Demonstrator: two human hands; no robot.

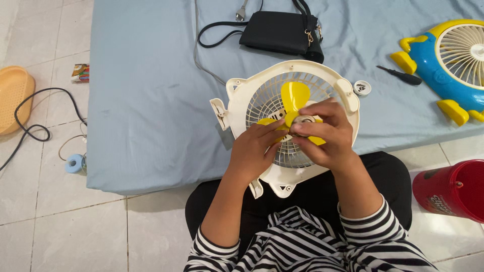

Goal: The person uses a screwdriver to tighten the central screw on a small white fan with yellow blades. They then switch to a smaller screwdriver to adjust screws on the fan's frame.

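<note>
A person in a striped top sits on a tiled floor (60, 236) at the edge of a pale blue mattress (146, 100). A cream fan grille (257, 100) with yellow blades (295, 95) lies partly on the mattress, partly over the lap. The left hand (252, 151) and right hand (327, 136) meet at the hub (302, 121), fingers (307, 128) pinching it. Behind lies a black bag (277, 31). To the right are a screwdriver (401, 75), a small white cap (362, 88) and a blue and yellow fan cover (448, 75). A red bucket (454, 191) stands on the floor.
</note>
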